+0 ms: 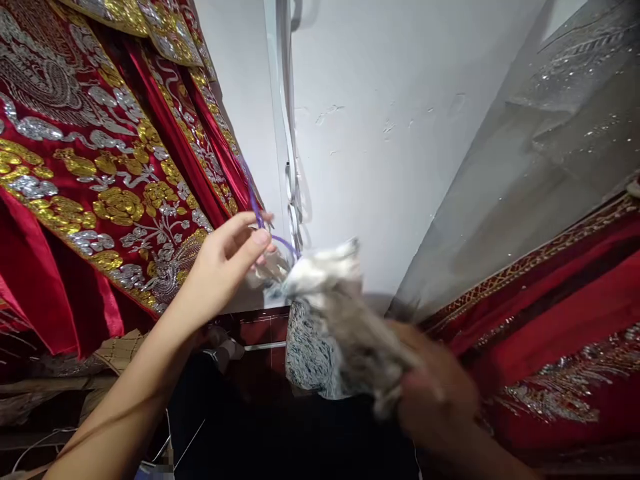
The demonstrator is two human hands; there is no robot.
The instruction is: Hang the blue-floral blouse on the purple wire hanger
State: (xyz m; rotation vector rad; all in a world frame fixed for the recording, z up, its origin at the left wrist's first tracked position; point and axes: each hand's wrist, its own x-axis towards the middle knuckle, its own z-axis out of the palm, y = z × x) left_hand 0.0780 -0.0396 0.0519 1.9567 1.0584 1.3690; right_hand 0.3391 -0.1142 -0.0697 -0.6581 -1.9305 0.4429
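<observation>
- Background: a white painted wall (400, 120) with small scuffs fills the centre of the view; a pale vertical strip (280, 100) runs down it near the corner.
- Left side: a red garment (100, 167) hangs close by, heavily embroidered in gold and silver floral patterns, with plain red satin folds below it.
- Right side: a sheer grey fabric with sparkling beadwork (565, 133) slopes down from the upper corner; beneath it lies a second red garment with gold trim (575, 320).
- Lower centre: dark, poorly lit area; details cannot be made out.
- Left hand (225, 267): raised in front of the wall, thumb and forefinger pinched closed on a thin purple cord (257, 213), which loops from the fingers towards the bundle just beside them.
- Right hand (435, 393): low and to the right, badly blurred; it appears wrapped around the lower end of a grey-white furry bundle (340, 313). The exact finger position cannot be told.
- Bundle location: centre of the view, between the two hands, its pale upper end touching or nearly touching the cord near the left fingertips.
- A black-and-white patterned fabric (305, 353) hangs just under the bundle.
</observation>
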